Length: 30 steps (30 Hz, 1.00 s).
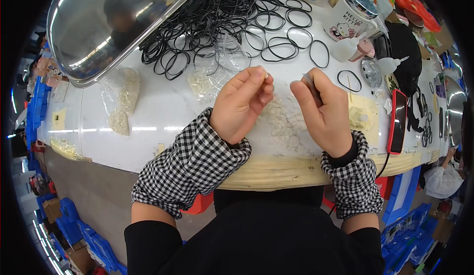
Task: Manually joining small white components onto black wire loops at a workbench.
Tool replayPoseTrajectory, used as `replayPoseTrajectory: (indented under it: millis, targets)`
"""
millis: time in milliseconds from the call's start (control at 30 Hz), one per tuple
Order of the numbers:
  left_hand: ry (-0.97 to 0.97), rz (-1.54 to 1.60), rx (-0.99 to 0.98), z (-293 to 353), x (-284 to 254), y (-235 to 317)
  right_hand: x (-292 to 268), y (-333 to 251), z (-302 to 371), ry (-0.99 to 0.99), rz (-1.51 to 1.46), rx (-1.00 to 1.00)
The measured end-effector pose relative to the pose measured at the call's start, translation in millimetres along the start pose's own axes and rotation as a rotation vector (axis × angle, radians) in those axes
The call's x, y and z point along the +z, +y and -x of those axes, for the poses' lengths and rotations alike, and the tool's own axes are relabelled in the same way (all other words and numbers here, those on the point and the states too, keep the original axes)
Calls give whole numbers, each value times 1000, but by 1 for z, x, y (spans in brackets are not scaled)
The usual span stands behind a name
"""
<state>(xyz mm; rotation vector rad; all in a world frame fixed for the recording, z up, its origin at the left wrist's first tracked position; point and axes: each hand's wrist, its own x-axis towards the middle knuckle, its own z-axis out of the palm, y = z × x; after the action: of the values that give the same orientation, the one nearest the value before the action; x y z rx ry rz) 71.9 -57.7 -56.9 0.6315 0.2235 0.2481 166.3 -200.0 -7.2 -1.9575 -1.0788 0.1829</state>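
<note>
Black sleeves and checked sleeve covers (195,169) nearest the lens, entering from the lower edge; both forearms rest over the taped wooden edge of the white counter (163,107).

Left hand (242,106): fingers pinched on a small whitish piece (265,75), held at the fingertips, raised off the counter. Piece too small to make out shape or long axis.

Right hand (323,109): fingers closed around a thin metallic tool (308,80), probably tweezers or a pick; only the upper end visible above the thumb, tip hidden behind the hand. Visible part tilts up and toward the left hand.

Key relation: whitish piece lies to the left of the tool, at about the same height, near but apart; a narrow gap between the two sets of fingertips. Both hands meet over the middle of the counter, neither clearly nearer to the other.

Directly below the hands: loose scatter of small whitish parts (284,124) on the counter, nearer the right wrist than the left.

Farther back: heap of black rubber rings (222,23), clear bags of whitish parts (123,99), large steel tray (113,23) at far left, printed cup (353,13) at far right, red-cased phone (397,122) just beside the right wrist.
</note>
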Motion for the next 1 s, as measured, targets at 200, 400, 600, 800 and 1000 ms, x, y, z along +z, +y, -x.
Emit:
replayPoseTrajectory:
  millis: [200,400,600,800,1000]
  targets:
    - [273,-170,62,0,5,6,6,24,-1,-68,235,-70]
    - [253,-57,99,-1,-7,6,15,26,-4,-136,281,-71]
    - [284,-25,74,0,-4,8,18,27,-5,-207,386,-42]
    - [182,-187,-9,0,-3,4,19,32,-9,-57,186,-95]
    - [57,-162,-139,4,5,0,19,9,-9,53,-238,24]
